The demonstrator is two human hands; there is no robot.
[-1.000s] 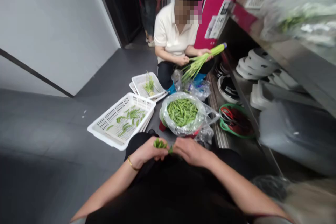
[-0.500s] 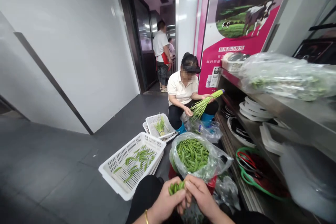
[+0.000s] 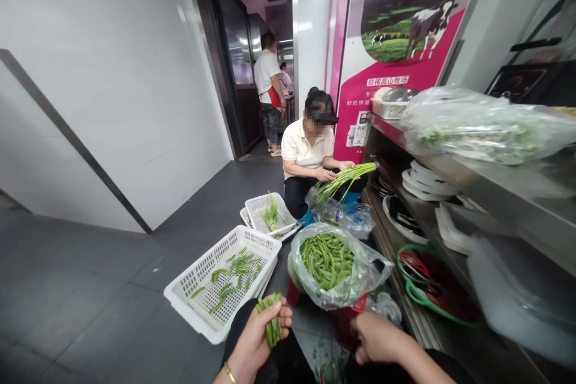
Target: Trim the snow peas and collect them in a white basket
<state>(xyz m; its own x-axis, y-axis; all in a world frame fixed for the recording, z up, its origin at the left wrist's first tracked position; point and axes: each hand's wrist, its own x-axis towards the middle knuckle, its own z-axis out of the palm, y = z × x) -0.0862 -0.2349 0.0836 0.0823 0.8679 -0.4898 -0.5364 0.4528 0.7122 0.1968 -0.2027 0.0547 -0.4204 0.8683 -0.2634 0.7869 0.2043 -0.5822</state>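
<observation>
My left hand [image 3: 260, 336] is closed around a small bunch of green pea pods [image 3: 272, 331], held upright above my knee. My right hand [image 3: 378, 337] is apart from it, lower right, in front of a red stool [image 3: 346, 324]. Its fingers curl downward and are partly hidden, so what they hold, if anything, does not show. Beyond my hands, a clear plastic bag [image 3: 360, 281] full of pea pods [image 3: 326, 259] sits on the stool. To the left, a white perforated basket [image 3: 198, 288] has several loose pods on its bottom.
A co-worker [image 3: 306, 144] sits opposite, holding long green stalks [image 3: 344, 181]. Near them, a smaller white basket [image 3: 252, 207] holds a green bunch. Metal shelving [image 3: 490, 183] with plates and a green-rimmed basket [image 3: 407, 294] lines the right side. Green scraps [image 3: 330, 360] lie on the floor.
My hands were together at the pods; now they are apart. The left has moved left with the bunch, the right has moved right and down. The co-worker's stalks have tilted flatter.
</observation>
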